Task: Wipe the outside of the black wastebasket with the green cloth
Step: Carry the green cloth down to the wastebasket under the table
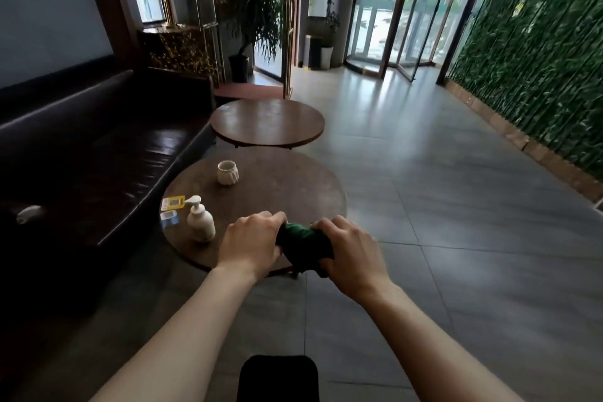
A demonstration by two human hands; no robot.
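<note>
A bunched dark green cloth [305,243] is held between both hands above the near edge of a round brown table [293,186]. My left hand [251,243] grips its left end and my right hand [350,256] grips its right end, knuckles up. A black object with rounded corners [278,378] shows at the bottom edge between my forearms; I cannot tell whether it is the wastebasket.
On the near table stand a white pump bottle [199,220], a white ribbed cup [227,172] and small cards [173,209]. A second round table [267,122] lies beyond. A dark leather sofa [81,153] runs along the left. Grey tiled floor [456,206] spreads right toward a bamboo hedge [538,75].
</note>
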